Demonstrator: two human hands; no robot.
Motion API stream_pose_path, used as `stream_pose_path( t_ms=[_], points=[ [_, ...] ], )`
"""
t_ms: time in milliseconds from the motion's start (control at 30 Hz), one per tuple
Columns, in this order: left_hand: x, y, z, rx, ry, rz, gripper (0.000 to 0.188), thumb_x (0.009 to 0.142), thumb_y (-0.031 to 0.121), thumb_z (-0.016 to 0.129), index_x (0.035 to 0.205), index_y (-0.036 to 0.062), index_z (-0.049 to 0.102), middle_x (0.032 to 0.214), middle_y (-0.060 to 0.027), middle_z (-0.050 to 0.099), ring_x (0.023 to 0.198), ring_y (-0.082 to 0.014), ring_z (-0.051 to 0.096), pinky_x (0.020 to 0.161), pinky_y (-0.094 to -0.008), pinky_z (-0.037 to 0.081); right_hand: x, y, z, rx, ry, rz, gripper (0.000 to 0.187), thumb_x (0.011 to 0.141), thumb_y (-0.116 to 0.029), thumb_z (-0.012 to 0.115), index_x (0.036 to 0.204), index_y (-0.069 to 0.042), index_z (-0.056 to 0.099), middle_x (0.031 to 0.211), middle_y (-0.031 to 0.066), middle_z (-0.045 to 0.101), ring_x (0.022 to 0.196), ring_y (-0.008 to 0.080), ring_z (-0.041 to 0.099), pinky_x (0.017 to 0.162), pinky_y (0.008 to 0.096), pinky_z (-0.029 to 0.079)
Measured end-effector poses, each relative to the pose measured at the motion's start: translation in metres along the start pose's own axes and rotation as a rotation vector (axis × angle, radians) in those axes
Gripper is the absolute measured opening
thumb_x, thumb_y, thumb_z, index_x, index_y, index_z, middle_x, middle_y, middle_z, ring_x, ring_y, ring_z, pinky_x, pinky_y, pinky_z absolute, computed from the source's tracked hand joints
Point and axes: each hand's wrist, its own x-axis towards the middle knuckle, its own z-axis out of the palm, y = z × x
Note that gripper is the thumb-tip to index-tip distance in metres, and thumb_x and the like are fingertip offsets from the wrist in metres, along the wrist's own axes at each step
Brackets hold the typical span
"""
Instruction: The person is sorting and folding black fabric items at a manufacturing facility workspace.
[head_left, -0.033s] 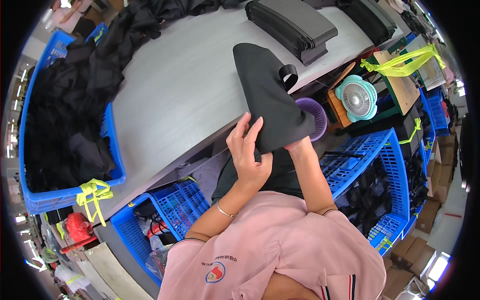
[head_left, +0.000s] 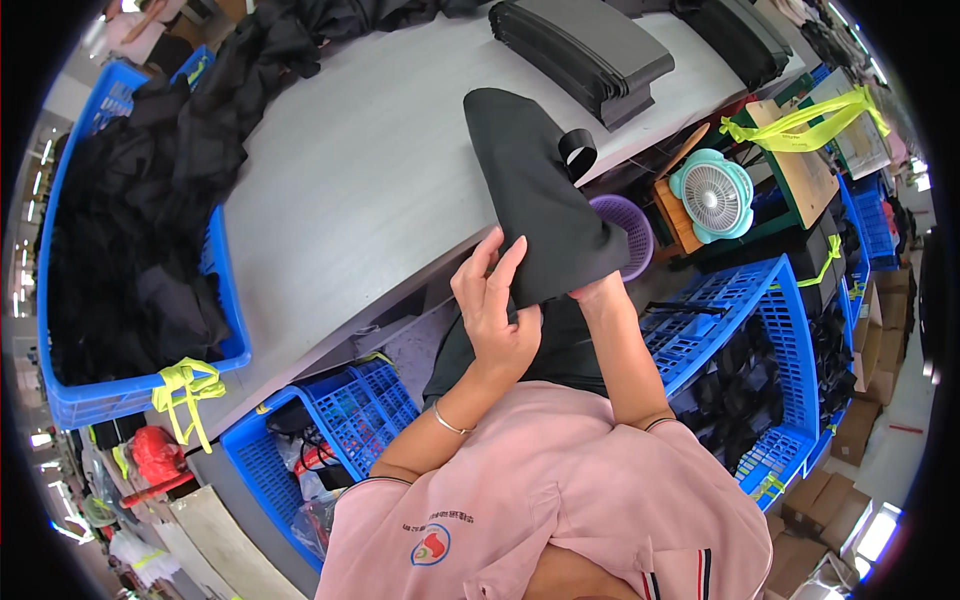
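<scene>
A black fabric piece [head_left: 545, 205], long and pouch-like, reaches from over the table edge back toward me. From its right edge sticks out a small black strap loop [head_left: 578, 150]. My left hand [head_left: 492, 310] is at the piece's lower left edge; its fingers are spread, and the fingertips meet the fabric. At the near end, my right hand [head_left: 595, 290] goes in under or inside the piece. The black fabric covers its fingers, so their grip is hidden.
A grey table [head_left: 340, 170] spans the front, bearing stacked black pieces [head_left: 600, 60]. A blue crate [head_left: 150, 385] heaped with black fabric stands left. Blue baskets [head_left: 375, 410] flank me. To the right are a purple basket [head_left: 637, 235] and a teal fan [head_left: 712, 196].
</scene>
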Motion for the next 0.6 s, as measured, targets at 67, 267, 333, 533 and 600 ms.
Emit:
stream_pose_path(
  t_ms=[67,267,333,533,600],
  points=[
    [0.001,0.005,-0.002,-0.007,0.019,-0.005,0.064,0.072,-0.011,0.059,0.134,0.0048,0.058,0.140,-0.0186,0.049,0.123,-0.0336,0.047,0.104,-0.0401,0.039,-0.004,-0.004,-0.003,0.000,0.024,0.084,0.043,0.095,-0.019,0.060,0.133,0.000,0.056,0.120,0.0105,0.066,0.104,0.0200,0.067,0.085,0.0320,0.057],
    [0.004,0.004,-0.003,-0.113,-0.010,0.000,0.069,0.074,-0.020,0.051,0.139,0.0044,0.056,0.142,-0.0168,0.046,0.124,-0.0314,0.049,0.104,-0.0369,0.042,-0.022,0.001,0.007,0.196,0.097,0.293,0.039,0.095,-0.023,0.060,0.129,-0.002,0.060,0.119,0.0104,0.068,0.103,0.0207,0.069,0.083,0.0316,0.059],
    [0.003,0.002,-0.002,-0.157,-0.012,-0.015,0.069,0.076,-0.019,0.051,0.140,0.0047,0.055,0.144,-0.0165,0.044,0.125,-0.0314,0.049,0.105,-0.0372,0.042,-0.029,0.005,0.009,0.309,0.045,0.357,0.039,0.096,-0.024,0.059,0.129,-0.003,0.060,0.120,0.0104,0.068,0.104,0.0209,0.069,0.083,0.0318,0.060],
    [0.000,-0.001,-0.002,-0.079,-0.065,-0.010,0.072,0.080,-0.016,0.054,0.148,0.0060,0.044,0.149,-0.0186,0.038,0.130,-0.0344,0.044,0.110,-0.0404,0.037,-0.039,0.010,0.025,0.398,0.135,0.358,0.040,0.098,-0.025,0.057,0.132,-0.004,0.058,0.123,0.0094,0.067,0.104,0.0204,0.069,0.080,0.0323,0.062],
    [-0.005,-0.003,0.000,-0.090,-0.055,0.004,0.077,0.079,-0.016,0.054,0.151,0.0070,0.039,0.155,-0.0204,0.033,0.133,-0.0370,0.041,0.111,-0.0425,0.034,-0.038,0.010,0.027,0.411,0.143,0.359,0.039,0.099,-0.024,0.056,0.132,-0.004,0.057,0.124,0.0098,0.066,0.104,0.0206,0.069,0.081,0.0320,0.061]
  ],
)
